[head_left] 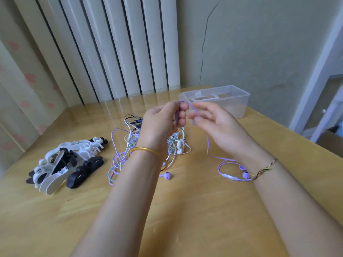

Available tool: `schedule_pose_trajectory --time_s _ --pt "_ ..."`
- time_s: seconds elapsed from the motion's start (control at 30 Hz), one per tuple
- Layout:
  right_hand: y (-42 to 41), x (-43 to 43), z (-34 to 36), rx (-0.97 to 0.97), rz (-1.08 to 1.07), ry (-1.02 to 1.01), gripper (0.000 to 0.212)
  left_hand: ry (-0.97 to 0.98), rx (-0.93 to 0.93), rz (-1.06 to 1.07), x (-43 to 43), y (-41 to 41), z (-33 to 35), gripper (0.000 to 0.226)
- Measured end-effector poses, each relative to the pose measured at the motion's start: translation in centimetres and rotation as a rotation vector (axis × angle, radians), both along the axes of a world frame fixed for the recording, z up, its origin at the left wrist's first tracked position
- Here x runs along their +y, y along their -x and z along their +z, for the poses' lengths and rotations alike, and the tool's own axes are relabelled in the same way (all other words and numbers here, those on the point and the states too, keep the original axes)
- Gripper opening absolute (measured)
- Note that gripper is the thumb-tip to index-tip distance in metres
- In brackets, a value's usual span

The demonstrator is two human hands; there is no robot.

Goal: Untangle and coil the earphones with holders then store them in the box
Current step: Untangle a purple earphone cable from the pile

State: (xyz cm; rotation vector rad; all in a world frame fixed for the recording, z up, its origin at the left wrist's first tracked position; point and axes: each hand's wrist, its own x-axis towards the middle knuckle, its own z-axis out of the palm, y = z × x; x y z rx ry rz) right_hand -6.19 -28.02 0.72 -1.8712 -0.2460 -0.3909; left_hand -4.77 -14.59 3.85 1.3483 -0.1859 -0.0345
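Left hand (pixel 161 119) grips purple cable (pixel 207 143); right hand (pixel 219 127) touches it.

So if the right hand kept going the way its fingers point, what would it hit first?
Most likely the left hand, which grips the purple cable just ahead of the right hand; depth is unclear.

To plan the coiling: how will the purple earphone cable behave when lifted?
Probably floppy: the purple cable hangs slack from the left hand and curls on the table. Likely light, being so thin. It may snag: the tangled pile lies close.
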Motion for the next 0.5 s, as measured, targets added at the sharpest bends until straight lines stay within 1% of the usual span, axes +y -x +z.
schedule_pose_trajectory --time_s 0.07,0.1,0.17,0.2,0.3,0.37,0.4,0.47,0.5 --pt "0.0 0.4 -0.3 -0.054 -0.021 0.030 0.016 0.021 0.035 -0.040 -0.1 0.3 0.0 0.028" --pt "0.0 0.6 -0.5 -0.062 -0.044 0.040 0.015 0.046 0.061 -0.062 -0.2 0.3 0.1 0.028" --pt "-0.1 1.0 -0.9 -0.033 -0.061 0.050 0.020 0.104 0.127 -0.091 -0.3 0.5 0.0 0.027" --pt "0.0 1.1 -1.0 -0.015 -0.051 0.098 0.021 0.145 0.157 -0.087 -0.3 0.5 0.0 0.026" --pt "0.4 1.3 -0.7 0.002 0.023 0.357 0.022 0.232 0.182 -0.009 -0.2 0.6 -0.3 0.021" --pt "0.9 0.9 -0.2 0.021 0.064 0.469 0.026 0.198 0.115 0.072 -0.3 0.6 -0.6 0.018" --pt "1.2 0.7 0.1 0.041 0.101 0.502 0.028 0.156 0.048 0.122 -0.3 0.5 -0.9 0.019" --pt "1.8 0.6 0.7 0.077 0.177 0.544 0.028 0.028 -0.108 0.223 -0.4 0.2 -1.7 0.022" --pt "2.2 0.6 1.1 0.079 0.201 0.527 0.027 -0.075 -0.184 0.271 -0.4 0.0 -2.2 0.020"
